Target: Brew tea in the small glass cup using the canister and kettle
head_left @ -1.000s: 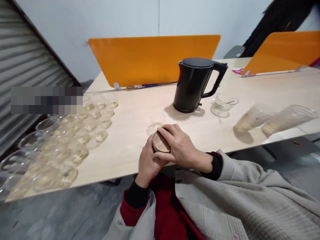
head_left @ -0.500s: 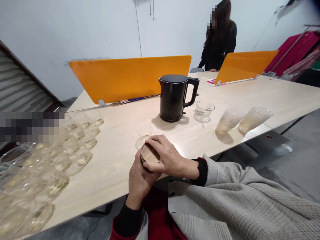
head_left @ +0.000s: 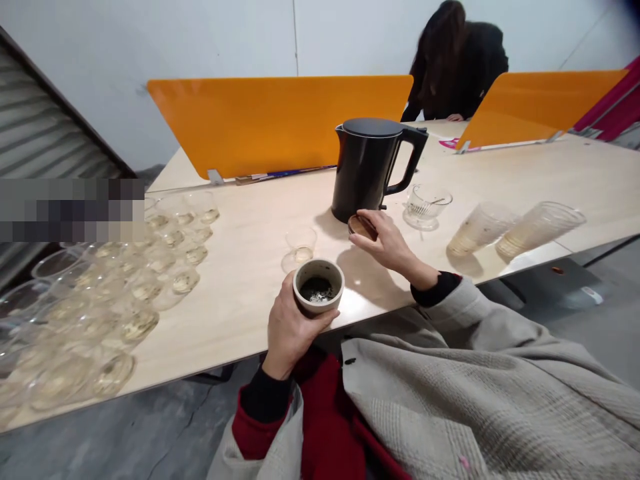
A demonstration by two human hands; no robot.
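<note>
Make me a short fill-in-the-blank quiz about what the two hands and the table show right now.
1. The left hand holds an open ____ with dark leaves inside.
2. The right hand holds the wooden lid beside the black ____.
3. The desk divider behind it is coloured ____.

Missing words: canister; kettle; orange.

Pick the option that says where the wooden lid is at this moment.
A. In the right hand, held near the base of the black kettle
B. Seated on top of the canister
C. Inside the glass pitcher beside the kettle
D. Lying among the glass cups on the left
A: the right hand holds the wooden lid low beside the black kettle, while the left hand grips the open canister with dark contents showing.
</note>
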